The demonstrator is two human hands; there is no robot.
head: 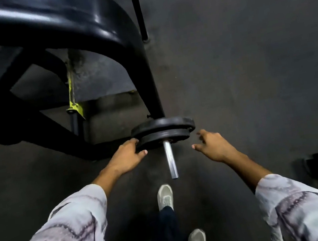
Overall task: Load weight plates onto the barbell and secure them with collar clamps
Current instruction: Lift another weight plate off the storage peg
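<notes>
Nearest to us the bare steel sleeve (170, 160) is pointing at our shoes; we judge it smooth and slippery. Our left hand (127, 156) is gripping the rim of the near plate (164, 137), and our right hand (213, 146) is hovering released just beside it. Two plates are sitting together; they are probably heavy and stiff, best held by both rims. Behind, a black frame (136, 61) is standing on a dark floor (249, 64).

No text, label, brand or number could be read; the round black weight plates (162, 130) showed no legible marking.
</notes>
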